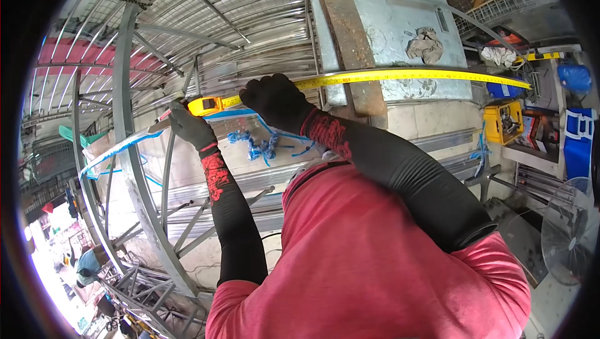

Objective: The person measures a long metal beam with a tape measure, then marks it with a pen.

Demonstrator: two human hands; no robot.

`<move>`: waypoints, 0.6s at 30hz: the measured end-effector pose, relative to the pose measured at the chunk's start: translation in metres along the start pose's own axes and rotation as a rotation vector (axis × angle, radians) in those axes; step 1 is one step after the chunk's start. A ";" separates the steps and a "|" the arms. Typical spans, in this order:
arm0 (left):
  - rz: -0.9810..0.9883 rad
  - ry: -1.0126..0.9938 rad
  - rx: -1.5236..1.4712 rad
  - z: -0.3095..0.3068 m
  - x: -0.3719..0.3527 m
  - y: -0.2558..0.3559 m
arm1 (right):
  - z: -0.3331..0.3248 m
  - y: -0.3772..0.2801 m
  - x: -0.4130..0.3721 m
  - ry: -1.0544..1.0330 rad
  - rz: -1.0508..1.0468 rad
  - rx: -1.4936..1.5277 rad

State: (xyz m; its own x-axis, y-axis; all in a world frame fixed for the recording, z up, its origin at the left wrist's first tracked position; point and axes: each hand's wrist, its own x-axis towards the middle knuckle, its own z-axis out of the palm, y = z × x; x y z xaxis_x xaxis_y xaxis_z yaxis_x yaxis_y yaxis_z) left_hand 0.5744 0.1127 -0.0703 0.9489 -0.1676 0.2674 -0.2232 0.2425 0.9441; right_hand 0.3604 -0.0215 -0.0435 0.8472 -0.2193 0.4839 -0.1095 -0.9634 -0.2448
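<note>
A yellow-orange tape measure [205,106] sits at the fingers of my left hand [190,128], which wears a dark glove and is closed at the side of its case. Its long yellow blade [400,74] runs out to the right, along a metal bar and past a steel plate. My right hand [273,101], also in a dark glove, has its fingers curled over the blade close to the case. A metal tube partly wrapped in blue film [122,145] extends left from under my left hand. Blue plastic scraps [253,145] hang just below my hands.
A rusty steel bar [353,48] and a crumpled rag [425,45] lie on the metal sheet [390,20]. An upright steel post [125,89] stands at left. At right are a yellow crate [502,121], blue containers [579,142] and a fan [572,233].
</note>
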 end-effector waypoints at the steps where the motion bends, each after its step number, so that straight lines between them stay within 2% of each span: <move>1: 0.000 -0.002 0.003 0.000 -0.001 0.005 | -0.001 0.001 0.000 0.001 -0.010 -0.001; 4: -0.080 -0.069 0.106 -0.007 -0.001 0.012 | -0.001 0.001 0.001 -0.005 -0.011 0.000; 9: 0.075 -0.072 0.305 -0.009 0.006 0.018 | -0.002 -0.001 0.002 -0.028 0.016 0.021; 10: 0.084 -0.009 0.490 -0.008 0.004 0.035 | -0.002 -0.001 0.002 -0.039 0.022 0.015; 11: 0.042 0.036 0.312 -0.002 -0.001 0.049 | -0.002 -0.001 0.001 -0.053 0.030 0.008; 13: 0.279 0.056 0.226 0.026 -0.012 0.092 | -0.004 0.001 0.000 -0.026 0.025 0.007; 15: 0.357 -0.222 0.685 0.024 -0.024 0.104 | -0.003 0.000 -0.001 -0.010 -0.002 0.019; 16: 0.559 -0.391 0.910 0.045 -0.042 0.123 | -0.003 0.001 0.000 -0.011 0.005 0.036; 17: 0.523 -0.557 0.829 0.058 -0.053 0.120 | -0.005 0.000 0.002 -0.010 0.013 0.052; 18: 0.729 -0.777 0.891 0.074 -0.057 0.121 | -0.007 0.000 0.002 -0.029 0.019 0.052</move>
State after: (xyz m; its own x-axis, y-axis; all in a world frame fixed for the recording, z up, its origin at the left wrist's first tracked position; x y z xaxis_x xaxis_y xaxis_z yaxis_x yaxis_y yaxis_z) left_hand 0.4764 0.0809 0.0429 0.2573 -0.8222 0.5077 -0.9535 -0.1308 0.2714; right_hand 0.3589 -0.0225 -0.0369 0.8601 -0.2322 0.4541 -0.0994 -0.9496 -0.2973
